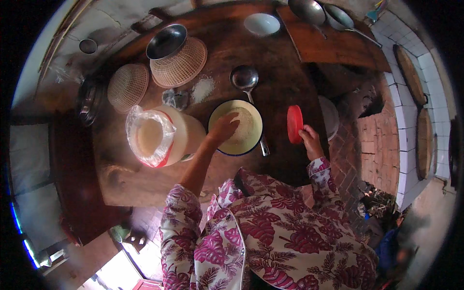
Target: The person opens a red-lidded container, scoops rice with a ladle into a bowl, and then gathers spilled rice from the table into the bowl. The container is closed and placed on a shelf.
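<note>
My left hand (225, 127) reaches into a cream enamel bowl (256, 139) with a dark rim, its fingers over the pale grain (244, 127) inside. The fingers look slightly apart, and I see nothing held in them. Between the thumb and fingers of my right hand (312, 142) is a round red plastic lid (294, 124), held on edge right of the bowl. Left of the bowl stands a large whitish tub (188, 127) with a clear plastic bag liner (132, 125) folded over its red rim. Pale contents show inside it.
A metal ladle (244, 77) lies behind the bowl, its handle passing under it. White powder or grain (203, 90) is spilled nearby. Woven baskets (128, 87), a metal basin (166, 41) and a white bowl (261, 24) stand farther back. Pans (308, 11) rest on a board at back right.
</note>
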`<action>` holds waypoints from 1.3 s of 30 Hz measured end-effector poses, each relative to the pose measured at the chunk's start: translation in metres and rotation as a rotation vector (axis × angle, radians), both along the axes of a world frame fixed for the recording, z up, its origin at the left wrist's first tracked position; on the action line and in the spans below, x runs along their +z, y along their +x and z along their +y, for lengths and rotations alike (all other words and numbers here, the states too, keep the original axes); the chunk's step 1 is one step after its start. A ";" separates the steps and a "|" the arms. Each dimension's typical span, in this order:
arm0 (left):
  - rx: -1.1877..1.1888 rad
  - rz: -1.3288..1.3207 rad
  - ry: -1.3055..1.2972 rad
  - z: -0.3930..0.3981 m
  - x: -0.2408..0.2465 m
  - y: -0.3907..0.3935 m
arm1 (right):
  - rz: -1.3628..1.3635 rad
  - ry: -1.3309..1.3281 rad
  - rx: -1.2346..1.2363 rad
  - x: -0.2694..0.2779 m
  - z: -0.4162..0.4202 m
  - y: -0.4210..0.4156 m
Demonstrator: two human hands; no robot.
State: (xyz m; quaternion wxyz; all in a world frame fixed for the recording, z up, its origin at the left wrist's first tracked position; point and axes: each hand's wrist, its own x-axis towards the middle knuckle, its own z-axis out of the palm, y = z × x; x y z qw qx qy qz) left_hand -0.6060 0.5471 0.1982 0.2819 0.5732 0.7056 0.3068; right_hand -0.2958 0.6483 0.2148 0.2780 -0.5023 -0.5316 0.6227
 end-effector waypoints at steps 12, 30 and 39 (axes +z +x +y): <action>0.154 0.018 -0.148 -0.001 0.026 0.010 | -0.001 0.010 0.021 -0.016 0.004 0.002; 0.221 -0.124 0.371 -0.069 0.206 -0.039 | -0.032 -0.083 0.076 -0.026 0.005 0.000; 0.379 0.269 -0.176 -0.118 0.168 -0.145 | -0.033 -0.033 -0.041 -0.020 0.000 -0.010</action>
